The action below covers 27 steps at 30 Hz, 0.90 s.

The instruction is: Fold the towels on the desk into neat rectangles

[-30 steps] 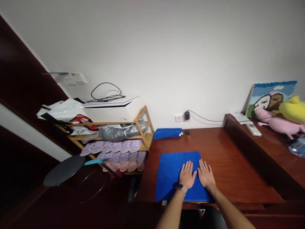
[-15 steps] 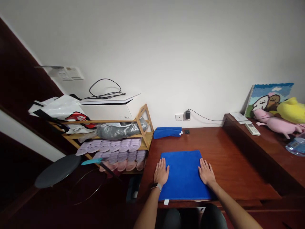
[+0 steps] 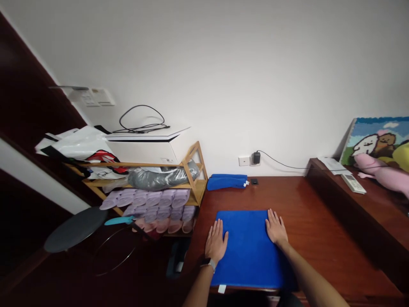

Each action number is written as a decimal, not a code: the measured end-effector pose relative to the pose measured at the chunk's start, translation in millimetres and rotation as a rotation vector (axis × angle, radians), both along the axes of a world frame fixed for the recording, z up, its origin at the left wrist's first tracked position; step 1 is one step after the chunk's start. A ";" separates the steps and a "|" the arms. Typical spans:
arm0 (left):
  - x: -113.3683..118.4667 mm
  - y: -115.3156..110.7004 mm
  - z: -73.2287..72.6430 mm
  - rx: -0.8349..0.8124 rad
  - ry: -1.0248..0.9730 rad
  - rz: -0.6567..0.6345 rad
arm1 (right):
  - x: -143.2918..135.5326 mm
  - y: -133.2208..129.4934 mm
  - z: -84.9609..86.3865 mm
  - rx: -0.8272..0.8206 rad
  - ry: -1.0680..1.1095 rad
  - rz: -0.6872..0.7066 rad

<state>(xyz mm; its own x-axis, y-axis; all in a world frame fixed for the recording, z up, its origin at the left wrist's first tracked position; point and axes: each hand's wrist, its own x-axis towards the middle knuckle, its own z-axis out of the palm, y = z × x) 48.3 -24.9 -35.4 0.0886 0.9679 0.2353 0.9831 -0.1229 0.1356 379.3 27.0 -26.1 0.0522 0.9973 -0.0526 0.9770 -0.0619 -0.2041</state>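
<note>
A blue towel (image 3: 247,249) lies spread flat on the reddish-brown wooden desk (image 3: 322,238), with a white tag hanging at its near left corner. My left hand (image 3: 217,242) rests flat on the towel's left edge, fingers stretched out and pointing away from me. On the opposite edge, my right hand (image 3: 276,228) lies flat near the far right corner, its fingers partly spread. Neither hand grips the cloth. Farther back, against the wall, sits a folded blue towel (image 3: 226,182) with small white tags.
Left of the desk stands a wooden rack (image 3: 195,172) with several slippers (image 3: 153,198) and a white box (image 3: 143,151) on top. A round dark stool (image 3: 75,230) is beside it. The raised ledge at right bears a remote control (image 3: 353,183) and a pink plush toy (image 3: 381,170).
The view has shifted, so the ledge items sit farther right. The towel's far edge and near edge appear lower. Both hands stay flat at its sides.
</note>
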 end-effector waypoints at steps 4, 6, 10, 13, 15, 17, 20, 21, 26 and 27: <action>6.5 1.0 9.6 0.031 0.045 -0.008 | -1.0 -1.8 2.1 0.003 0.018 -0.007; 26.9 6.1 15.5 0.051 0.050 -0.052 | -1.8 -1.5 4.3 -0.003 0.023 -0.010; 112.7 25.5 21.5 0.040 -0.020 -0.248 | -1.0 -1.0 2.8 -0.006 0.019 -0.010; 181.3 42.8 18.1 -0.048 -0.092 -0.349 | 1.4 -1.0 -1.3 -0.009 0.000 0.022; 204.7 52.2 14.1 -0.112 -0.128 -0.362 | 2.6 -0.8 -3.0 -0.007 -0.019 0.046; 201.1 58.7 11.2 -0.133 -0.141 -0.359 | 2.6 -0.4 -3.2 -0.011 -0.027 0.037; 147.1 64.2 11.0 -0.112 -0.093 -0.273 | 1.4 0.4 -2.2 -0.014 -0.005 0.001; 120.1 65.4 11.8 -0.107 -0.063 -0.209 | 0.9 0.6 -1.9 -0.014 0.006 -0.005; -4.7 67.7 9.4 -0.081 0.053 0.100 | 0.6 0.3 -0.9 -0.013 0.027 -0.013; -17.5 67.3 6.9 -0.068 0.060 0.116 | 0.6 0.1 -0.4 -0.012 0.025 -0.014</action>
